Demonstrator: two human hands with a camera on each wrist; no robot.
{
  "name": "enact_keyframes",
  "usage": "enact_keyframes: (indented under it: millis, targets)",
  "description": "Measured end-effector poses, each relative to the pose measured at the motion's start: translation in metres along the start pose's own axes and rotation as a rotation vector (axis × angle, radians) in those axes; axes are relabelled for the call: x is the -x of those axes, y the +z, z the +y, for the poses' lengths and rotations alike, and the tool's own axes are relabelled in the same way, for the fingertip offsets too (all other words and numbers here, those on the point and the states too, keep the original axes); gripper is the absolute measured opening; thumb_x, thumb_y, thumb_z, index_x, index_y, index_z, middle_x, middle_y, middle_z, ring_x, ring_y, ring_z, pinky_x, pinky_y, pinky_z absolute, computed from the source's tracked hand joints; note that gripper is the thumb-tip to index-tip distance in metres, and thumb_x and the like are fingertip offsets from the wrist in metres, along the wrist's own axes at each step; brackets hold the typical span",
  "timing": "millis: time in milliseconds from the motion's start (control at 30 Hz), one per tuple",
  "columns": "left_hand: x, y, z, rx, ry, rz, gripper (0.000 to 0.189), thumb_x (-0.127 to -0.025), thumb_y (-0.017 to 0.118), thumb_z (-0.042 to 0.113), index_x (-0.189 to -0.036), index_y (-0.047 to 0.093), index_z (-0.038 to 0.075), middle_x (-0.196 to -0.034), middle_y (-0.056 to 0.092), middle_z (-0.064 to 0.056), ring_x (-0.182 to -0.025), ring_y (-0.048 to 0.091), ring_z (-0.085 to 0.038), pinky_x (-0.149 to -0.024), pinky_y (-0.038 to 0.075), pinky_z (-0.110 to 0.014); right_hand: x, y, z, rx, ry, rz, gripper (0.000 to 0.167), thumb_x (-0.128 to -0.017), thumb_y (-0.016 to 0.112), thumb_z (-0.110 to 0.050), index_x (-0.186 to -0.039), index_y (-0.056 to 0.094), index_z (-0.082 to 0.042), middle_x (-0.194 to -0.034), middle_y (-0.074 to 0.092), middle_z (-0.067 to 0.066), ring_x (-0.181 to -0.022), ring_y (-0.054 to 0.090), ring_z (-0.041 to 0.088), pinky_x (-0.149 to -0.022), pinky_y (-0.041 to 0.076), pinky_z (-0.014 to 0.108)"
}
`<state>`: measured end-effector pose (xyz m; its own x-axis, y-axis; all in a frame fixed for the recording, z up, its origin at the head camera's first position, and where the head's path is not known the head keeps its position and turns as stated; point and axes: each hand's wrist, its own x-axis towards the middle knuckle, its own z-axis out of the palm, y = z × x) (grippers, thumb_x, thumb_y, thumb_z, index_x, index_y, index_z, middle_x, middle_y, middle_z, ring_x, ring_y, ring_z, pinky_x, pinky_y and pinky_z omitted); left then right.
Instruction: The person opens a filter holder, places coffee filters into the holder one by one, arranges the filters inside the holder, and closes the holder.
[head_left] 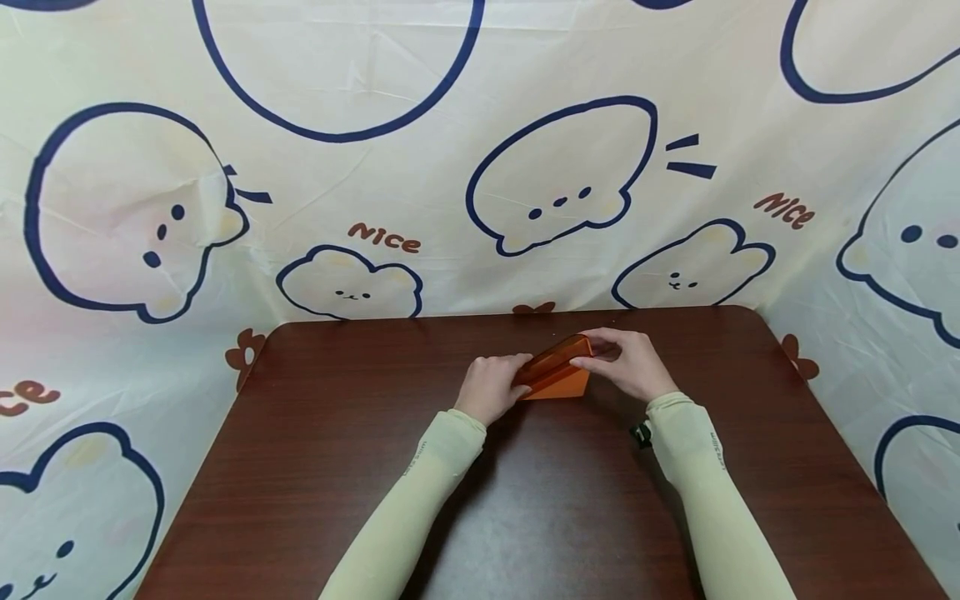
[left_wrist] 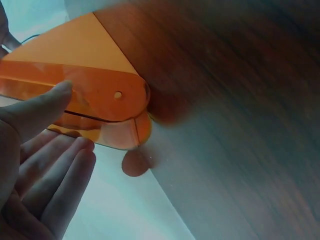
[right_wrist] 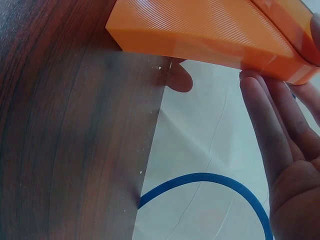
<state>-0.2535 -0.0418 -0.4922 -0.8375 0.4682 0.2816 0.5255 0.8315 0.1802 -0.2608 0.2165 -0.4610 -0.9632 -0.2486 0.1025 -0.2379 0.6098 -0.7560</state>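
Near the table's far edge stands a wedge-shaped orange plastic box (head_left: 567,385) with a see-through orange cover (head_left: 553,360) along its top. My left hand (head_left: 489,388) pinches the cover's left end. In the left wrist view the left thumb lies on the cover (left_wrist: 106,95) beside a small round pivot, with the fingers behind it. The right hand (head_left: 632,363) holds the other end, thumb in front and fingers behind. A finely ribbed face of the box (right_wrist: 195,22) shows in the right wrist view. What lies inside the box is hidden.
The dark brown wooden table (head_left: 315,467) carries the box. Behind it and at both sides hangs a pale cloth (head_left: 442,183) printed with blue-outlined cartoon animals. A dark band-like item (head_left: 641,434) sits at the right wrist.
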Motion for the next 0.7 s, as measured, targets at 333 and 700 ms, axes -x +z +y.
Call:
enact_keyframes:
  millis: [333, 700]
  targets:
    - [0.003, -0.002, -0.015, 0.042, 0.006, -0.004, 0.048, -0.086, 0.085, 0.034, -0.130, 0.073, 0.019, -0.100, 0.080, -0.002, -0.080, 0.073, -0.015, -0.080, 0.061, -0.037, -0.003, 0.004, -0.005, 0.006, -0.001, 0.000, 0.054, -0.086, 0.085, -0.038, -0.130, 0.072, -0.011, -0.115, 0.076, 0.012, -0.096, 0.074, 0.023, -0.087, 0.063, 0.040]
    - [0.015, -0.010, -0.033, 0.142, -0.041, -0.022, 0.050, -0.085, 0.087, 0.032, -0.131, 0.073, 0.019, -0.108, 0.080, -0.005, -0.087, 0.075, -0.018, -0.084, 0.062, -0.035, -0.010, 0.020, -0.018, 0.016, -0.041, -0.007, 0.053, -0.085, 0.086, -0.036, -0.129, 0.073, -0.010, -0.113, 0.077, 0.011, -0.095, 0.075, 0.022, -0.087, 0.063, 0.041]
